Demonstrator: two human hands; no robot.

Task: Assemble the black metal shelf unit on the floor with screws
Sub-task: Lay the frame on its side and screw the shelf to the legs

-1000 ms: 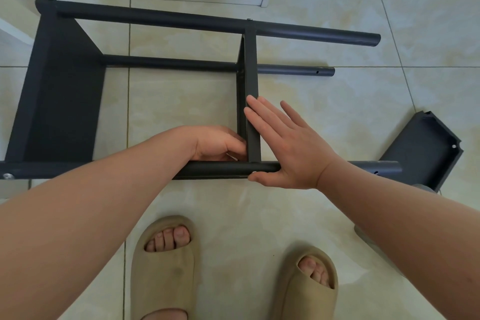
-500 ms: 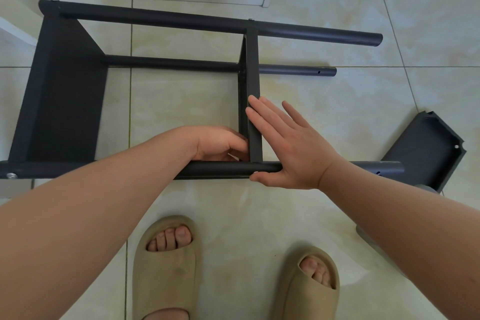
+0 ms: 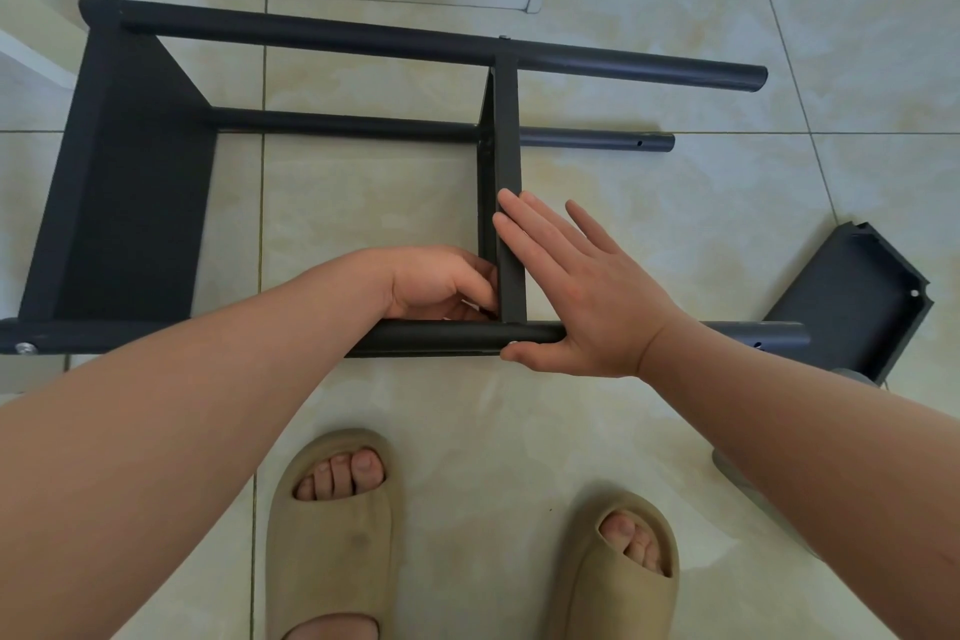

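Nearest, two tan foam slippers (image 3: 332,530) stand on the glossy cream floor (image 3: 493,411), on the near side of the middle shelf (image 3: 509,161).

Across the last second almost nothing has shifted. Both hands keep their places at the joint where the middle shelf meets the near tube (image 3: 441,335). I take this as a fastening step in progress, with that corner not yet secured.

The left hand (image 3: 441,283) sits just left of the middle shelf with fingers curled in against its lower corner. Whether it pinches a screw I cannot tell. The right hand (image 3: 582,296) lies flat on the other side, fingers straight and spread against the shelf's edge, with its thumb under the near tube.

The black metal shelf unit lies on its side on the floor. Its round tubes and flat folded-sheet panels are matte black. A silver screw head (image 3: 25,347) shows far left of the middle shelf.

Well to the right leans a loose shelf panel (image 3: 857,296) with notched corners. Beyond lie the end shelf (image 3: 130,182) and two far tubes (image 3: 363,39).
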